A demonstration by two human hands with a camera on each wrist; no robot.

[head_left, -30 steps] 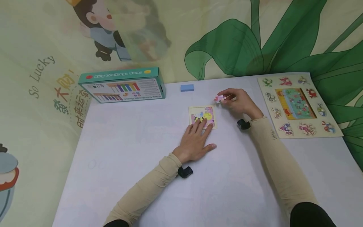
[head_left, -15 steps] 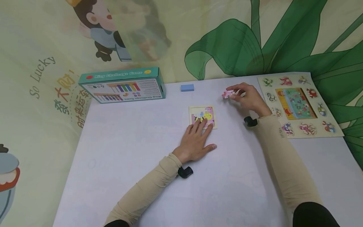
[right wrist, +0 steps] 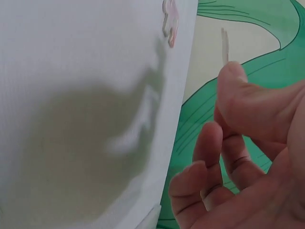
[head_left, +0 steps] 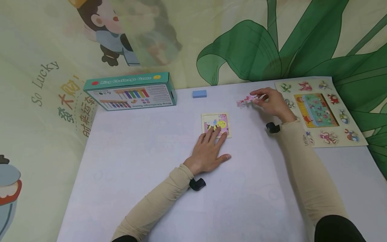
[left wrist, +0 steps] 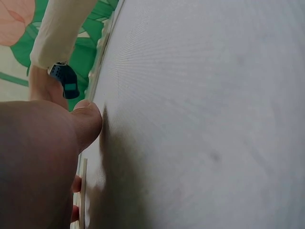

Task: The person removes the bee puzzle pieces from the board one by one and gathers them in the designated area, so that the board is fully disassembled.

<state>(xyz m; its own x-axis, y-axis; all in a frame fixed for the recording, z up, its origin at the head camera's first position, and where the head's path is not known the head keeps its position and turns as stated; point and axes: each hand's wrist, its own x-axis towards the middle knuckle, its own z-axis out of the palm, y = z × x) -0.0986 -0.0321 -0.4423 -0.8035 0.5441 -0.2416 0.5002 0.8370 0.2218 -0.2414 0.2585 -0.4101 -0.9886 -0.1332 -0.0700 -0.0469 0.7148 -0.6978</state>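
My left hand (head_left: 207, 151) lies flat, fingers spread, with its fingertips on a small square jigsaw puzzle (head_left: 223, 116) in a pale wooden frame. Part of its pink and yellow picture is hidden under those fingers. In the left wrist view the thumb (left wrist: 88, 124) sticks out close over the table, and the frame's edge (left wrist: 83, 191) shows below it. Farther right and back, my right hand (head_left: 273, 102) pinches a pink puzzle piece (head_left: 250, 98) between thumb and fingers; the right wrist view shows this piece (right wrist: 225, 45) edge-on. Another pink puzzle piece (head_left: 240, 103) lies on the table just left of it.
A green Ring Challenge Game box (head_left: 130, 90) stands at the back left. A blue block (head_left: 199, 94) lies near the table's back edge. At the right is a large board (head_left: 285, 114) with several sea-animal pieces, partly behind the right forearm. A printed cloth (head_left: 187, 40) hangs behind.
My right hand has moved right and slightly back, away from the framed puzzle, with a pink piece in its fingers. A second pink piece now shows on the table. The left hand stays put.
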